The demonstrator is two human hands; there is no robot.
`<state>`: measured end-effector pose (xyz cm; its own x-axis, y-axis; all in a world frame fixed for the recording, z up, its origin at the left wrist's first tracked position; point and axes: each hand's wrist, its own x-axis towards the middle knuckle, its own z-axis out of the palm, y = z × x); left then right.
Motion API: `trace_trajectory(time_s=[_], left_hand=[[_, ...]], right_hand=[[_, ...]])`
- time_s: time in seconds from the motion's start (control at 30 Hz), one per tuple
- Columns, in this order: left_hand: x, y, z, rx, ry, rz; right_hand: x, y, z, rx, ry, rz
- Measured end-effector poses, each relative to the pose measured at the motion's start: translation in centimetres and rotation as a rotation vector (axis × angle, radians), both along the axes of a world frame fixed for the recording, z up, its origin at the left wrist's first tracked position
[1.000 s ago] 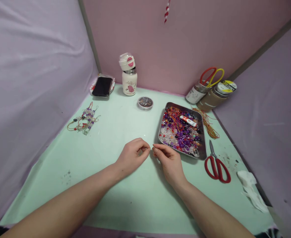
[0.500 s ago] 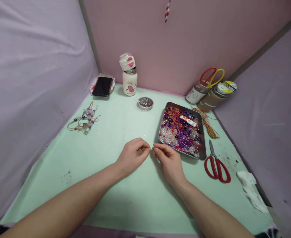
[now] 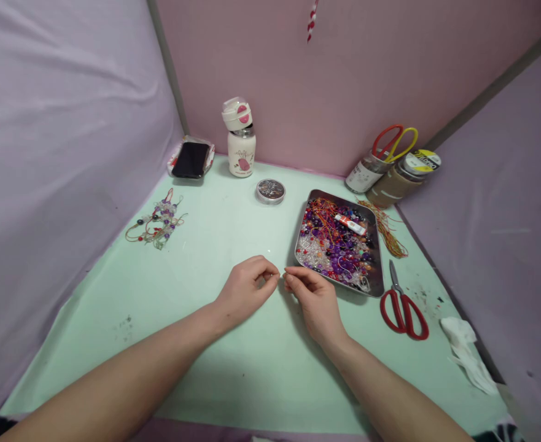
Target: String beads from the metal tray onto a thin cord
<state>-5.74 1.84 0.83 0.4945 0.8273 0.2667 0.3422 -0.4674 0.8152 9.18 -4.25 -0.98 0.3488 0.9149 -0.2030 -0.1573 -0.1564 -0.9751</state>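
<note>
My left hand (image 3: 247, 288) and my right hand (image 3: 314, 301) rest on the green table (image 3: 215, 233), fingertips nearly touching in the middle. Both are pinched closed; whatever lies between the fingertips is too small to make out. Just right of my right hand stands a metal tray (image 3: 375, 285) filled with purple, clear and red beads and orange thread, with a small white-and-red tube (image 3: 349, 224) lying on top.
Red scissors (image 3: 403, 307) lie right of the tray, a crumpled tissue (image 3: 466, 353) further right. At the back are a white bottle (image 3: 241, 144), a round tin (image 3: 270, 191), a phone (image 3: 190, 160), jars holding scissors (image 3: 392, 166). Beaded strings (image 3: 157, 222) lie at left.
</note>
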Motion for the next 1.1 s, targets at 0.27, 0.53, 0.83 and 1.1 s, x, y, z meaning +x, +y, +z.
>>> trace_trajectory(time_s=[0.27,0.53,0.83,1.1], left_hand=[[0.02,-0.09,-0.09,0.0,-0.015,0.003],[0.07,-0.1,0.08,0.011,-0.027,0.006],[0.08,-0.08,-0.29,0.014,-0.034,0.006],[0.12,-0.21,-0.09,-0.042,-0.022,-0.007]], right_hand=[[0.0,0.17,0.09,-0.003,0.069,-0.025],[-0.16,0.18,0.34,-0.012,0.19,-0.02],[-0.26,0.16,0.32,-0.014,0.191,-0.019],[-0.15,0.01,-0.15,0.012,0.122,0.014]])
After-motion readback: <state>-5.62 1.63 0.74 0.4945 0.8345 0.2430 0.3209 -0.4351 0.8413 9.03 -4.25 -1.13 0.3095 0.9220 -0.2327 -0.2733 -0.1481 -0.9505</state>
